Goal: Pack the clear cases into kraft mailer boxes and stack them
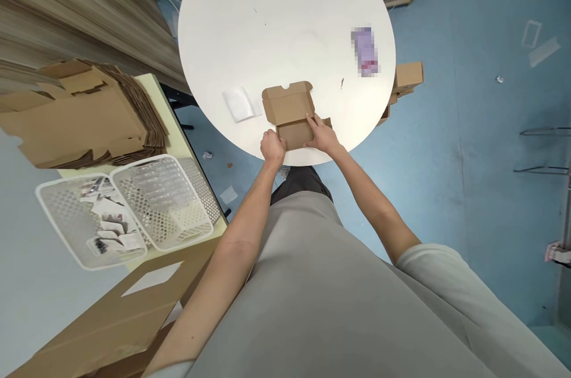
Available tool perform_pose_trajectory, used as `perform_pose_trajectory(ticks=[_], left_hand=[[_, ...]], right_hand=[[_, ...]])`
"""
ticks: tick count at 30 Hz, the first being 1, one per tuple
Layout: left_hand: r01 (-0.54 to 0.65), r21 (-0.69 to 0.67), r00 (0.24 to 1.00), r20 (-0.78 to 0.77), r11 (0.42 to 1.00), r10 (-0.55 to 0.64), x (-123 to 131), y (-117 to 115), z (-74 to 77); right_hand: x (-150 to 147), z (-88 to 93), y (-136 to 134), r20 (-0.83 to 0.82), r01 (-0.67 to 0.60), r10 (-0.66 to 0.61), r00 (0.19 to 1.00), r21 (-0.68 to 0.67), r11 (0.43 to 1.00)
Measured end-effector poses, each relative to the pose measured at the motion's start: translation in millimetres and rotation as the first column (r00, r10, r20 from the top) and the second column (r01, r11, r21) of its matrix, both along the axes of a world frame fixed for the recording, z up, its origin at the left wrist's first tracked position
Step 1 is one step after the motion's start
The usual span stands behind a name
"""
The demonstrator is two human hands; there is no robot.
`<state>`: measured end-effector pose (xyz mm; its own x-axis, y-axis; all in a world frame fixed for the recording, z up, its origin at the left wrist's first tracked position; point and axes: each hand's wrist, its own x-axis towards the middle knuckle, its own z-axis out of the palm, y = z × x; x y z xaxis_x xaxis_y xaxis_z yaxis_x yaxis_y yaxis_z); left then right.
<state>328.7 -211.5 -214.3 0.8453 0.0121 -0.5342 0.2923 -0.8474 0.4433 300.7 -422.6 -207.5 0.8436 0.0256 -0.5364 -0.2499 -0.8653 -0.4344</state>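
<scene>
A small brown cardboard mailer box (289, 109) lies near the front edge of a round white table (285, 15), its lid flap standing open toward the far side. My left hand (272, 146) is curled shut on the box's left front corner. My right hand (322, 135) presses on the right side wall, fingers closed against the cardboard. A white flat packet (241, 104) lies on the table just left of the box.
A purple blurred item (366, 50) sits at the table's right. A stack of flat cardboard blanks (84, 113) and two white perforated baskets (147, 205) with small packets rest on a side table at left. More cardboard (407, 76) lies on the blue floor.
</scene>
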Motion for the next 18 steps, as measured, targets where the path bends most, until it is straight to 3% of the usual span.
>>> perform_pose_trajectory(ticks=[5, 9, 11, 14, 16, 18], left_hand=[[-0.075, -0.062, 0.997, 0.032, 0.995, 0.077, -4.2, -4.2, -0.3], [-0.070, -0.035, 0.997, 0.024, 0.997, 0.071, -2.4, -7.7, 0.3], [-0.059, -0.031, 0.998, 0.019, 0.998, 0.060, -1.3, -8.0, 0.2], [-0.079, -0.064, 0.996, 0.023, 0.995, 0.080, -1.1, -7.1, -1.2], [-0.103, -0.085, 0.994, 0.024, 0.991, 0.106, -1.4, -6.9, -2.2], [-0.113, -0.080, 0.993, 0.017, 0.990, 0.114, -1.6, -7.2, -2.3]], right_hand=[[-7.7, 6.8, 3.2, -0.040, 0.002, -0.002, 0.999, -0.021, 1.000], [-15.6, 12.4, 0.9, 0.008, 0.008, -0.008, 1.000, 0.003, 1.000], [-23.1, 15.9, -6.4, 0.107, 0.090, -0.092, 0.990, 0.017, 0.996], [-37.7, 18.0, -24.3, 0.224, 0.331, -0.322, 0.920, -0.002, 0.944], [-46.3, 16.2, -35.8, 0.173, 0.466, -0.456, 0.873, -0.016, 0.885], [-52.0, 13.5, -42.1, 0.067, 0.524, -0.522, 0.850, -0.009, 0.852]])
